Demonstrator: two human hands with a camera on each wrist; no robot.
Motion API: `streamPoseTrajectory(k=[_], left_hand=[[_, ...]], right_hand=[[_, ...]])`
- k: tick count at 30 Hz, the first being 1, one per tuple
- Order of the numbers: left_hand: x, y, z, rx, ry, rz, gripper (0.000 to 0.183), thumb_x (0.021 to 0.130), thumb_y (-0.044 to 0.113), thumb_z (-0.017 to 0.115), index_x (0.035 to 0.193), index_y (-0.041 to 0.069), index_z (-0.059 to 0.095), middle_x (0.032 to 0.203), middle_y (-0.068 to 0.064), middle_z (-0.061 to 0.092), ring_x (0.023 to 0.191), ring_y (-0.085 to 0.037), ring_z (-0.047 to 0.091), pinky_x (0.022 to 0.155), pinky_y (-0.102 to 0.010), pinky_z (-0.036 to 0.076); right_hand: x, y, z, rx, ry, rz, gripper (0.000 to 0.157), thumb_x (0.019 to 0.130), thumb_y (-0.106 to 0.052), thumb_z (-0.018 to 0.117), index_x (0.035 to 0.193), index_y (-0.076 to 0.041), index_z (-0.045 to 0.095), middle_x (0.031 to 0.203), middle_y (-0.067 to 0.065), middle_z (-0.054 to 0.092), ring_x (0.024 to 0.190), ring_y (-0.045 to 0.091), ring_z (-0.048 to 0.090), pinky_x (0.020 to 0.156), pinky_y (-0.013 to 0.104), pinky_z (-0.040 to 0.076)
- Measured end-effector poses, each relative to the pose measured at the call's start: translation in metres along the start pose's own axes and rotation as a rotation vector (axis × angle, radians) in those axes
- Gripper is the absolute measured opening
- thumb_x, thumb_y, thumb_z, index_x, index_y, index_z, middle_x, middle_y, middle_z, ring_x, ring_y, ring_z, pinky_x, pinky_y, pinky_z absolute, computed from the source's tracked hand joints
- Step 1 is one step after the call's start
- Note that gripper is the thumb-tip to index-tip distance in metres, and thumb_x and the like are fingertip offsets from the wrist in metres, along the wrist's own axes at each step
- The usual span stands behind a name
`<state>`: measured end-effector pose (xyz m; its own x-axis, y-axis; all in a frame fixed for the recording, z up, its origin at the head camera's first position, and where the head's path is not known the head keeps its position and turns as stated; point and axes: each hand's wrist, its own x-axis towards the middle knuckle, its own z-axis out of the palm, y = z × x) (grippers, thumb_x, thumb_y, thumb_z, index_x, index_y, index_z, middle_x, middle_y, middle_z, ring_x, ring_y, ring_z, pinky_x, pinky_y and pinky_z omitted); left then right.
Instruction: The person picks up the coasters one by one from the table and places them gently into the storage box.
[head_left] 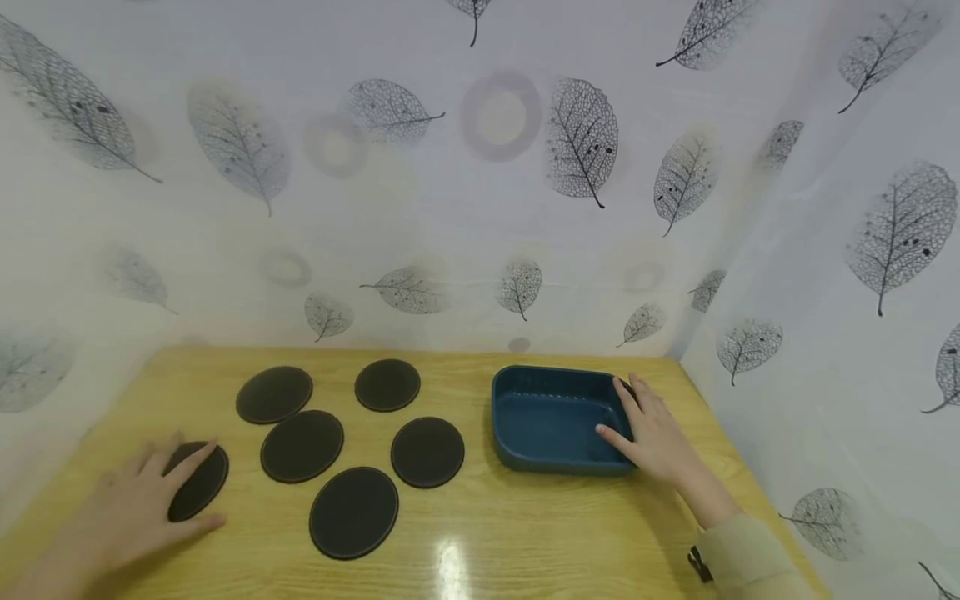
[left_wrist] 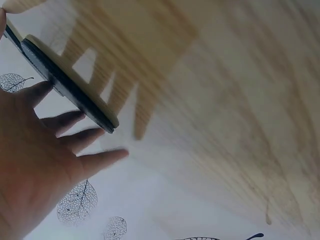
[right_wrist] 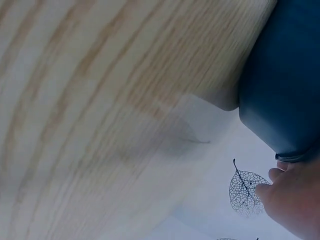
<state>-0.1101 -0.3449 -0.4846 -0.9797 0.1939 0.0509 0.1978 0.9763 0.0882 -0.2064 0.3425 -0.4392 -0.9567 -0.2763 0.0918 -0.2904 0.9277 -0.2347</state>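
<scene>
My left hand (head_left: 138, 508) is spread over a black round coaster (head_left: 201, 483) at the table's left, with the fingers partly covering it. In the left wrist view the fingers (left_wrist: 72, 122) are extended and apart along the edge of the coaster (left_wrist: 67, 82). At the right stands a blue rectangular dish (head_left: 558, 462) with rounded corners and nothing inside it. My right hand (head_left: 658, 437) holds its right wall, thumb on the inner side and fingers over the rim. From the right wrist, the fingertips (right_wrist: 274, 175) show right at the dish's rim (right_wrist: 295, 156).
Several more black coasters (head_left: 354, 512) lie spread flat between my left hand and the dish. Two of them meet at their edges. The wooden table (head_left: 540, 542) ends at a wall covering (head_left: 450, 217) printed with leaves, which also closes off the right side.
</scene>
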Motion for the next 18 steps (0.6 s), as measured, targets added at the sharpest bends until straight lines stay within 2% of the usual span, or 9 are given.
streamPoseTrajectory(k=[5, 11, 15, 18], left_hand=[[0.002, -0.005, 0.001, -0.015, -0.009, 0.035, 0.097, 0.086, 0.064, 0.078, 0.157, 0.005, 0.047, 0.148, -0.044, 0.043, 0.121, -0.075, 0.05, 0.083, -0.079, 0.05], [0.002, -0.013, 0.004, 0.016, 0.023, 0.061, 0.087, 0.088, 0.057, 0.08, 0.154, 0.009, 0.048, 0.142, -0.041, 0.05, 0.117, -0.07, 0.055, 0.077, -0.079, 0.051], [0.004, -0.014, 0.001, 0.013, 0.059, 0.088, 0.084, 0.082, 0.049, 0.086, 0.149, 0.009, 0.053, 0.137, -0.036, 0.056, 0.113, -0.063, 0.06, 0.077, -0.077, 0.052], [0.006, -0.015, -0.001, 0.005, 0.092, 0.107, 0.086, 0.076, 0.046, 0.091, 0.146, 0.009, 0.056, 0.133, -0.03, 0.06, 0.108, -0.056, 0.062, 0.071, -0.071, 0.055]], right_hand=[[0.002, -0.001, -0.002, -0.009, -0.039, -0.016, 0.096, 0.104, -0.054, 0.06, 0.167, 0.005, 0.018, 0.174, 0.033, 0.011, 0.16, 0.054, 0.014, 0.127, 0.07, 0.018], [0.003, 0.002, -0.003, -0.012, -0.068, -0.042, 0.095, 0.106, -0.052, 0.057, 0.166, 0.01, 0.015, 0.175, 0.031, 0.008, 0.161, 0.053, 0.014, 0.127, 0.068, 0.019], [0.005, 0.002, -0.005, -0.024, -0.083, -0.053, 0.093, 0.107, -0.051, 0.056, 0.166, 0.009, 0.016, 0.175, 0.031, 0.01, 0.161, 0.053, 0.015, 0.128, 0.067, 0.019], [0.005, 0.001, -0.006, -0.033, -0.092, -0.057, 0.093, 0.107, -0.051, 0.056, 0.166, 0.009, 0.017, 0.174, 0.031, 0.012, 0.16, 0.053, 0.015, 0.127, 0.067, 0.02]])
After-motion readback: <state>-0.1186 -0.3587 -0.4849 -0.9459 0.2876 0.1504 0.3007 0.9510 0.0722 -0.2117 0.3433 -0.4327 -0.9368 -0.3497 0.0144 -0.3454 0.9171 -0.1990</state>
